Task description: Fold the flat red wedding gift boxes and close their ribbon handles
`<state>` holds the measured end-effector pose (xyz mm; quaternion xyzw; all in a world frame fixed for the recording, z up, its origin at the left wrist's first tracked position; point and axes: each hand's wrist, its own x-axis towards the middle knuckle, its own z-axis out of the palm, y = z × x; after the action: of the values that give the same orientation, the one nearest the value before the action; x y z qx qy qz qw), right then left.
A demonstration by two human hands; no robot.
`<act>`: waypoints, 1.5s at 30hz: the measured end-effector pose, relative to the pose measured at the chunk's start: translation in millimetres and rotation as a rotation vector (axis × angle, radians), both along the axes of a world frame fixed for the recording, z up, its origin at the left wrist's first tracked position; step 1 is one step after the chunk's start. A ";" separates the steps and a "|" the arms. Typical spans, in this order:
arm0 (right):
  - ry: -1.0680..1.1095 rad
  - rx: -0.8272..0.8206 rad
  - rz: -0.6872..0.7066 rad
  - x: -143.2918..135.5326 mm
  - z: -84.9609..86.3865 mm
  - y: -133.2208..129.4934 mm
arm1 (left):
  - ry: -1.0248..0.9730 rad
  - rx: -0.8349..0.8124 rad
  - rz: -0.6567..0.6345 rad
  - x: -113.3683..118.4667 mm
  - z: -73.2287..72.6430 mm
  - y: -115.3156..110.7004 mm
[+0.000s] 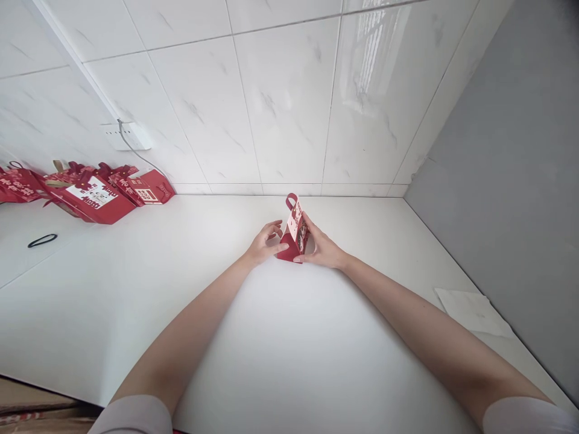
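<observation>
A small red gift box with a pale printed panel and a red ribbon loop on top stands on the white table, near the wall. My right hand grips its right side, fingers up along the face and thumb at the bottom edge. At the box's left side is my left hand, with its fingers apart and slightly bent. Its thumb touches the lower front of the box, while the other fingers look free of it. The back of the box is hidden.
Several red gift boxes with ribbons stand at the back left, under a wall socket with a grey cable. A black loop band lies on the white table at left. White paper lies by the grey partition.
</observation>
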<state>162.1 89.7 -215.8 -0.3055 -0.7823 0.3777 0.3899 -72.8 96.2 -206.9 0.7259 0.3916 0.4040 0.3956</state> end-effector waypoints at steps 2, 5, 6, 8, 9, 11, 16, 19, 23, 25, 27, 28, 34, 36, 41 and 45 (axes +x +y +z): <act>0.047 -0.058 0.059 4.8 0.8 1.8 | 0.040 -0.015 -0.023 -0.5 1.6 -0.3; 0.115 -0.258 0.090 8.2 5.3 0.3 | 0.056 -0.055 -0.090 0.5 2.5 -1.4; 0.132 -0.303 0.091 8.3 7.0 -0.6 | 0.061 -0.055 -0.098 1.1 2.2 -1.8; 0.151 -0.327 0.087 7.2 9.5 -1.9 | 0.082 -0.043 -0.085 2.0 1.3 -2.0; 0.152 -0.321 0.086 6.5 10.1 -2.0 | 0.094 -0.037 -0.072 2.4 0.9 -2.0; 0.142 -0.308 0.084 5.3 9.9 -0.9 | 0.109 -0.035 -0.049 3.3 0.5 -2.1; 0.109 -0.299 0.084 4.8 5.4 5.0 | 0.103 -0.059 -0.032 5.5 3.5 -4.0; 0.113 -0.295 0.088 4.6 3.5 6.5 | 0.104 -0.065 -0.038 5.9 5.7 -5.9; 0.121 -0.303 0.094 3.6 3.0 6.3 | 0.122 -0.057 -0.038 5.9 5.7 -6.6; 0.121 -0.300 0.104 3.2 3.1 6.0 | 0.123 -0.045 -0.036 5.9 4.8 -6.2; 0.123 -0.299 0.112 2.9 3.1 5.7 | 0.130 -0.029 -0.035 6.0 4.1 -5.7; 0.124 -0.301 0.113 2.9 3.1 5.7 | 0.135 -0.023 -0.034 6.1 4.0 -5.5; 0.106 -0.278 0.109 2.6 2.6 5.7 | 0.157 0.011 -0.037 5.5 3.4 -4.8; 0.103 -0.272 0.109 2.6 2.7 5.8 | 0.162 0.010 -0.042 4.9 2.1 -4.0; 0.097 -0.274 0.109 3.5 2.9 6.4 | 0.144 0.011 -0.040 3.3 -1.7 -1.6; 0.111 -0.281 0.114 4.6 1.9 7.6 | 0.127 0.024 -0.045 2.8 -3.2 -0.6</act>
<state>166.7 97.3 -213.9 -0.2907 -0.7150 0.5215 0.3637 -70.0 95.6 -210.0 0.7634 0.3945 0.3526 0.3704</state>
